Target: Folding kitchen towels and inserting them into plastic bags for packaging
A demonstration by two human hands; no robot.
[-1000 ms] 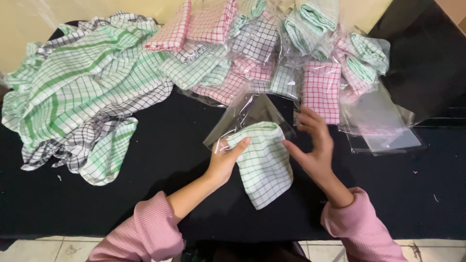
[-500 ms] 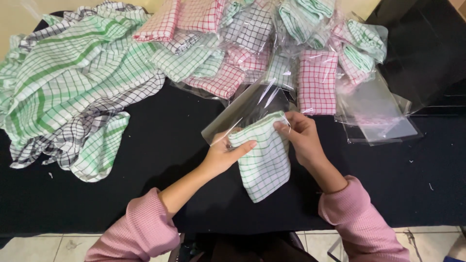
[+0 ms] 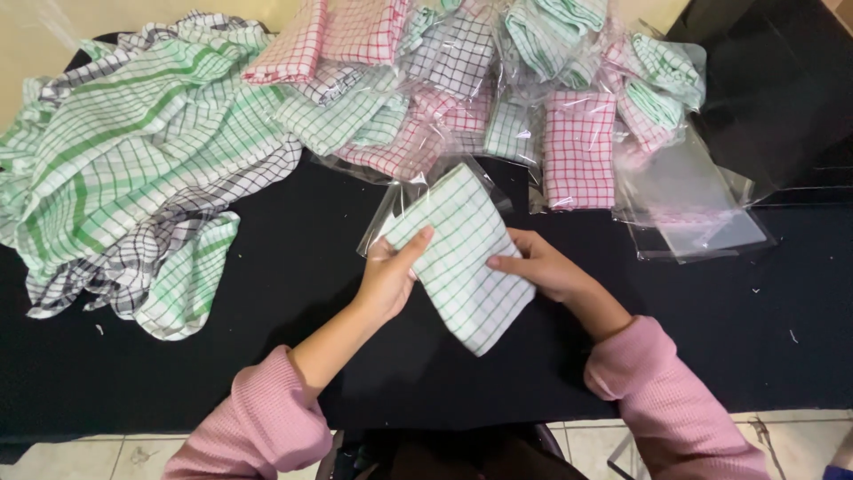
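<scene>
Both hands' grip closed on folded cloth (image 3: 462, 258): left hand (image 3: 388, 277), right hand (image 3: 538, 265) either side; top end inside clear bag (image 3: 391, 206).

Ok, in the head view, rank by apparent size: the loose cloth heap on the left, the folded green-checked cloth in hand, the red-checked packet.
1. loose cloth heap, clearly largest.
2. folded green-checked cloth, held by both hands.
3. red-checked packet, slightly smaller, though farther from the camera, so unsure.

left hand (image 3: 388, 277) – fingers flat, pressing | right hand (image 3: 539, 265) – fingers pinching
</scene>
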